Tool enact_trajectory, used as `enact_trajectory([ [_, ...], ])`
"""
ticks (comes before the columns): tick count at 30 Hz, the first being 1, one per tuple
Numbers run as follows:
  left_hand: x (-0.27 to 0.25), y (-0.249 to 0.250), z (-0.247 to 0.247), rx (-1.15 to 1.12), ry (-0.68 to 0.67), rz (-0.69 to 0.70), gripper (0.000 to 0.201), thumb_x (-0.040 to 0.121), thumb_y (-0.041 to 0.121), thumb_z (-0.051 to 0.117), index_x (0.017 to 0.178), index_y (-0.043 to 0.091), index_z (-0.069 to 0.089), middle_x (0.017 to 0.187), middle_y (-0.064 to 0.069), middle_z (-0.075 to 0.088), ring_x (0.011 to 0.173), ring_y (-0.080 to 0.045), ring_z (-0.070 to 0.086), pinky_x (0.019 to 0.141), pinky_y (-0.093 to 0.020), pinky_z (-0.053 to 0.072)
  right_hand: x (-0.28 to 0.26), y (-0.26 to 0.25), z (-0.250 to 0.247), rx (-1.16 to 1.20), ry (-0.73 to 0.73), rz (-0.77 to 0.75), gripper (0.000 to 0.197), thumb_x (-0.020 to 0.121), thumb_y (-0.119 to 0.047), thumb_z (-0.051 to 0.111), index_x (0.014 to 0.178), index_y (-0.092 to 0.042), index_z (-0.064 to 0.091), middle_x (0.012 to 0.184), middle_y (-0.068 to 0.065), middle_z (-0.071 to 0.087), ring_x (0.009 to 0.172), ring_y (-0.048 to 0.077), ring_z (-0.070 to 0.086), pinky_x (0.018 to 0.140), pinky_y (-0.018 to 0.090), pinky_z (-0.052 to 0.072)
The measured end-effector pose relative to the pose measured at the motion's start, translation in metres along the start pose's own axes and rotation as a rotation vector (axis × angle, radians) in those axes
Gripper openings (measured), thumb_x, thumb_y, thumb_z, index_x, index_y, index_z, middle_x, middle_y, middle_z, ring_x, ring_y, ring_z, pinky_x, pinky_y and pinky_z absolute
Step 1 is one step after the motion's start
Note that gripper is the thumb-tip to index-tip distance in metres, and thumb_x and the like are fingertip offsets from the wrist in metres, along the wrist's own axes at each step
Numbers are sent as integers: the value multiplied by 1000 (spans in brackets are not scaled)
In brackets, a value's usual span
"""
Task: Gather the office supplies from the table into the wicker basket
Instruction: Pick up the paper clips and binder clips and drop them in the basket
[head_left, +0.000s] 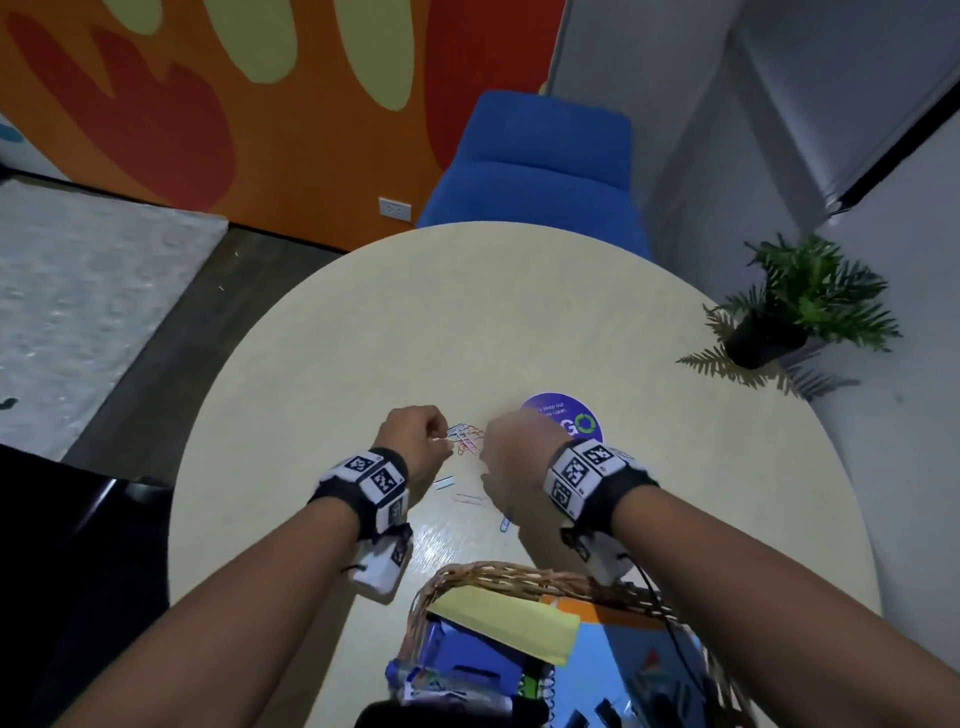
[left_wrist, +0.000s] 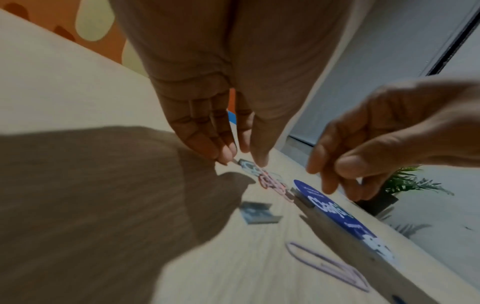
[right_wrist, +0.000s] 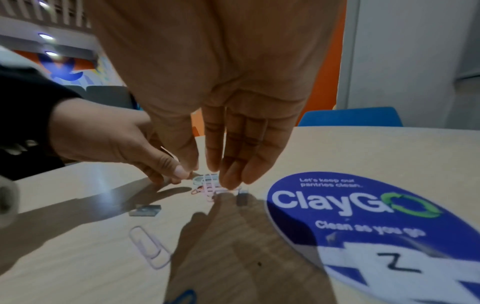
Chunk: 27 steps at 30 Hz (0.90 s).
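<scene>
A small pile of coloured paper clips lies mid-table, between my two hands. My left hand pinches a clip at the pile's left edge with thumb and fingertips. My right hand points straight down, its fingertips touching the pile's right side and the thumb apart from them. Loose nearby lie a strip of staples, a small staple block, a lilac clip and a blue clip. The wicker basket stands at the near edge.
The basket holds a yellow sticky pad, blue packs and a spiral notebook. A round blue sticker is stuck flat on the table right of the pile. A potted plant stands at the table's right edge. A blue chair is behind.
</scene>
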<state>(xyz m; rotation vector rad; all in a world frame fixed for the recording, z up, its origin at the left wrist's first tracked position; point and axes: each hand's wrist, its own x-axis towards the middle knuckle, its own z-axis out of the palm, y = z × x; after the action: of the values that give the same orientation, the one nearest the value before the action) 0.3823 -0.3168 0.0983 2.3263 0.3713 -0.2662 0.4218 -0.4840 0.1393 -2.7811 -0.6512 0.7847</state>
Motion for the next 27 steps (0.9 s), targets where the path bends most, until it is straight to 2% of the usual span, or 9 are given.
enact_trajectory([
  [4, 9, -3, 11, 42, 9, 74, 10, 78, 23, 68, 84, 23, 62, 82, 5, 65, 76, -20, 62, 72, -35, 54, 21, -7, 8, 20, 36, 95, 13, 81, -27, 58, 89, -21, 66, 97, 7, 67, 87, 27, 64, 79, 36, 55],
  [9, 14, -5, 16, 142, 33, 101, 9, 81, 29, 67, 90, 27, 62, 90, 8, 62, 83, -19, 59, 75, -33, 50, 33, -14, 15, -20, 25, 180, 23, 83, -33, 65, 97, -15, 66, 98, 9, 66, 92, 30, 63, 76, 33, 49],
  [13, 19, -2, 16, 155, 8, 72, 3, 83, 22, 66, 86, 21, 65, 91, 2, 65, 85, -23, 62, 74, -33, 50, 33, -15, 16, -74, 59, 175, 14, 84, -25, 62, 95, -18, 66, 101, 8, 65, 92, 30, 63, 75, 32, 48],
  [16, 22, -2, 14, 167, -10, 48, 2, 84, 15, 65, 85, 16, 66, 90, -1, 68, 85, -25, 64, 72, -31, 49, 29, -15, 13, -113, 86, 148, 10, 82, -18, 60, 90, -19, 66, 96, 7, 65, 87, 31, 64, 73, 32, 47],
  [20, 21, -8, 10, 271, -27, 32, 18, 83, 3, 55, 75, 19, 59, 91, -2, 68, 81, -24, 62, 69, -31, 48, 15, -10, 5, 7, 162, 129, 7, 77, -22, 54, 73, -21, 59, 81, 2, 65, 73, 28, 62, 70, 33, 54],
  [22, 19, -10, 9, 314, -28, 42, 18, 81, 2, 54, 77, 18, 57, 93, -3, 66, 80, -24, 60, 67, -30, 46, 4, -4, -7, 82, 182, 112, 9, 77, -22, 52, 70, -20, 57, 79, 2, 66, 73, 27, 62, 68, 36, 55],
  [25, 16, -8, 9, 354, 12, 121, 7, 86, 14, 61, 90, 16, 55, 96, -3, 63, 78, -23, 56, 66, -31, 44, -21, 11, -27, 132, 213, 82, 9, 79, -20, 56, 71, -21, 58, 76, -2, 65, 73, 23, 61, 62, 31, 50],
  [27, 14, -2, 12, 381, 45, 189, 10, 87, 22, 60, 92, 18, 53, 96, -2, 60, 79, -25, 58, 66, -33, 46, -44, 25, -36, 108, 240, 65, 10, 82, -24, 58, 71, -24, 57, 73, -7, 62, 71, 19, 59, 62, 28, 44],
])
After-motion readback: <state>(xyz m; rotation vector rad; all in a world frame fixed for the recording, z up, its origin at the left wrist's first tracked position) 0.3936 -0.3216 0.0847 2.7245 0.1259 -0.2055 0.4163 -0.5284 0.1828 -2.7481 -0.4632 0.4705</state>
